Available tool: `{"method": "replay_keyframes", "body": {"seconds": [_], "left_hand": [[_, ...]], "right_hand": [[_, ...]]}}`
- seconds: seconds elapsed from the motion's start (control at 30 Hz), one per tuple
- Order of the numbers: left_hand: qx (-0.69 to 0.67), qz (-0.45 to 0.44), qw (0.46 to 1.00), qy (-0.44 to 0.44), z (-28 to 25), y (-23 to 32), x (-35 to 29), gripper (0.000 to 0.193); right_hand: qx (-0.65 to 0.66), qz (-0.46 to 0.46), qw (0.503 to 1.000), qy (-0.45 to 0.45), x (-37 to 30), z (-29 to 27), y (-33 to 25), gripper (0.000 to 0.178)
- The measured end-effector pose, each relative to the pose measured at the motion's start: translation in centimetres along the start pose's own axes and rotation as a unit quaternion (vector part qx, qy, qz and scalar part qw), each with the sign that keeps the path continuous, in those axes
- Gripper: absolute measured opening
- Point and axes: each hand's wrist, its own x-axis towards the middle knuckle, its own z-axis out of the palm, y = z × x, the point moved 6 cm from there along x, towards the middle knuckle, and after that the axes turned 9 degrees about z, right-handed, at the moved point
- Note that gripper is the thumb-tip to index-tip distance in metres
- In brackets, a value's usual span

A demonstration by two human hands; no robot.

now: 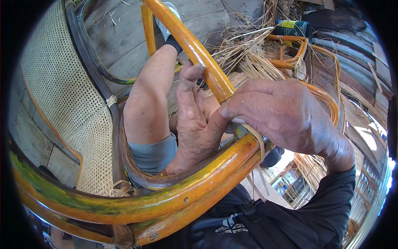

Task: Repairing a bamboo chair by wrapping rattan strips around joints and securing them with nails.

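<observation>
A rattan chair frame (195, 174) with glossy orange, yellow and green poles curves across the foreground. Another orange pole (199, 50) slants down to its joint. A thin, pale rattan strip (260, 143) loops around the frame beside this joint, with loose ends hanging below. My right hand (277, 110) is closed over the joint, its fingertips pinching at the strip's upper part; the exact grip is partly hidden. My left hand (192, 120) is inside the frame, fingers stretched upward and apart, slightly blurred. Its thumb reaches the joint and meets the right fingertips.
Woven cane mesh (62, 79) fills the chair panel at left. Loose rattan strands (248, 54) are heaped at the back, near a dark green container (294, 28). Another orange chair frame (300, 54) stands at right. My bare leg (149, 91) extends through the frame over a board floor (120, 29).
</observation>
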Motion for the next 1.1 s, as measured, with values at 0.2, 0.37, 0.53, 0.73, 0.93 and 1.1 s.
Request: {"method": "replay_keyframes", "body": {"seconds": [0.2,0.37,0.53,0.73,0.93,1.1], "left_hand": [[-0.021,0.023,1.000,0.000,-0.5,0.2,-0.6,0.035],[0.202,0.082,0.963,-0.159,0.3,1.9,0.1,0.019],[0.080,0.023,0.992,-0.099,0.8,2.2,0.0,0.022],[0.056,-0.016,0.993,-0.100,0.7,2.5,0.2,0.024],[0.104,0.010,0.985,-0.141,0.7,1.9,0.2,0.018],[0.147,0.049,0.979,-0.130,0.2,0.5,-0.1,0.009]], "right_hand": [[0.031,-0.030,0.996,0.074,-0.4,-0.3,-0.7,0.013],[-0.011,-0.022,0.996,0.084,-1.0,-0.5,-0.4,0.014],[-0.004,-0.036,0.994,0.104,-1.2,-0.6,-0.5,0.017],[-0.020,-0.060,0.992,0.111,-1.2,-0.9,-0.9,0.020],[-0.006,-0.091,0.984,0.156,-1.5,-1.7,-0.7,0.023],[0.064,0.031,0.884,0.462,-10.8,-6.9,7.2,0.017]]}}
